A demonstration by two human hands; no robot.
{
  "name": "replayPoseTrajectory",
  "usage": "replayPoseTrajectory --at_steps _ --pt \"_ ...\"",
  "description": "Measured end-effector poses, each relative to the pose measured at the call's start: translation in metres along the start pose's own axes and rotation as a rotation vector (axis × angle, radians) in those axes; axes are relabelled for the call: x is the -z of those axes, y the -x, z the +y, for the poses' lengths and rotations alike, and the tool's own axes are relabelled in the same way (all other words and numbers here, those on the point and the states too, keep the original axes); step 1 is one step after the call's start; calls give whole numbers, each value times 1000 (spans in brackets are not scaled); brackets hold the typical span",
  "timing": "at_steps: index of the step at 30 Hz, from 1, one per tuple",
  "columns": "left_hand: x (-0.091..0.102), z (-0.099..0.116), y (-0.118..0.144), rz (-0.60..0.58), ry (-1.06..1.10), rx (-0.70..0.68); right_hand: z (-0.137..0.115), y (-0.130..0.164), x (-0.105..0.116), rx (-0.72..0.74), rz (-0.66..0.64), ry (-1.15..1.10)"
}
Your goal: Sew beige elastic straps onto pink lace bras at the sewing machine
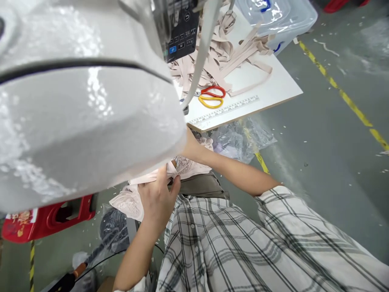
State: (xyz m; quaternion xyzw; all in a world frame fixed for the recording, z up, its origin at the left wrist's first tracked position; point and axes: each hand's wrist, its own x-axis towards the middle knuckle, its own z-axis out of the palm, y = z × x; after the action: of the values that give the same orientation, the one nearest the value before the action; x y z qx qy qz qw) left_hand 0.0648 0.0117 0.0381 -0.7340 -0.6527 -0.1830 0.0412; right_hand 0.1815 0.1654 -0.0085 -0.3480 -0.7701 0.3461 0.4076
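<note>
My left hand (156, 196) is closed on a piece of pale pink lace fabric (130, 202), pinching it just below the big white sewing machine body (75, 113). The fabric runs from the hand up under the machine and toward my right forearm (231, 170). That forearm reaches in from the plaid sleeve toward the machine. My right hand itself is hidden behind the machine head, so I cannot see what it holds.
A white table (273, 87) beyond the machine carries scissors with red and yellow handles (212, 96), a ruler (227, 109), a heap of beige fabric strips (225, 52) and a clear plastic box (282, 16). A red stool (45, 221) stands at the left. Yellow floor tape (349, 101) crosses the right.
</note>
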Motion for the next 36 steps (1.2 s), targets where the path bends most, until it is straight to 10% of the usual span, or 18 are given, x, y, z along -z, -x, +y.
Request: replayPoseTrajectory --at_steps 8,29,36 --pt "5 -1 2 -35 28 11 1 20 6 -129 238 -162" --pt "-4 -15 17 27 73 71 -6 55 14 -283 116 -513" --pt "-19 25 54 15 108 -107 -37 100 29 -371 -65 -553"
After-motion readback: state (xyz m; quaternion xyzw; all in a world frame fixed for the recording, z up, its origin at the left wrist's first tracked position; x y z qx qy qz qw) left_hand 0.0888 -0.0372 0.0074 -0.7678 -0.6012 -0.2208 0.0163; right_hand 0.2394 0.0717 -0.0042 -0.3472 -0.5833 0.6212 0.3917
